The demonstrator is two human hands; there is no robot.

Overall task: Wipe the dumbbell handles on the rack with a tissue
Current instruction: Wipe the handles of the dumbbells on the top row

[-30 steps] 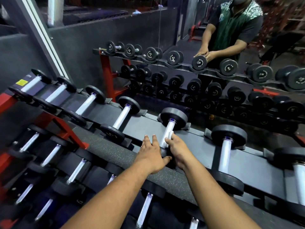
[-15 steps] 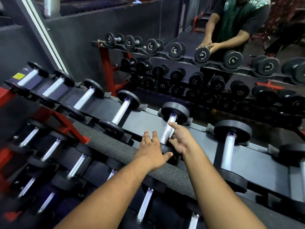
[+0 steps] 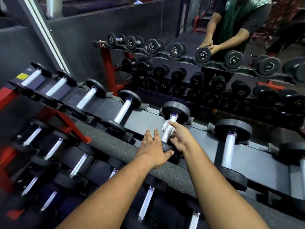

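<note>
A black dumbbell with a silver knurled handle lies across the top tier of the rack. My right hand is wrapped round that handle with a white tissue under its fingers; the tissue pokes out on the handle's left side near the far weight head. My left hand rests on the near weight head, fingers straight and thumb along its front. More dumbbells with silver handles lie to the left and right on the same tier.
Lower tiers hold several more dumbbells. A grey speckled padded bar runs along the rack's front. Red frame struts stand at the left. A wall mirror behind the rack reflects the rack and a person.
My right hand has slid up the handle with the tissue toward the far weight head. My left hand has stayed on the near head. The camera has tilted slightly.
</note>
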